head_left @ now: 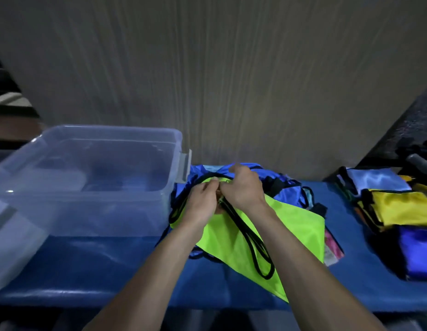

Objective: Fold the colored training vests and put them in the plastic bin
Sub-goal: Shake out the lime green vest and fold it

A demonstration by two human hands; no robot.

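Hands meet over a neon-green training vest [234,237] spread on the blue desk [117,266]. Left hand [203,204] and right hand [243,187] each pinch the vest's black-trimmed edge [253,247] near its top, fingertips nearly touching; the blur makes it hard to tell exactly how the fingers close, though each grip looks narrow on the trim. Blue vests [289,189] lie bunched beneath and behind. Just left stands the clear plastic bin [88,206]. Well to the right sits a stack of folded vests [399,211], yellow and blue.
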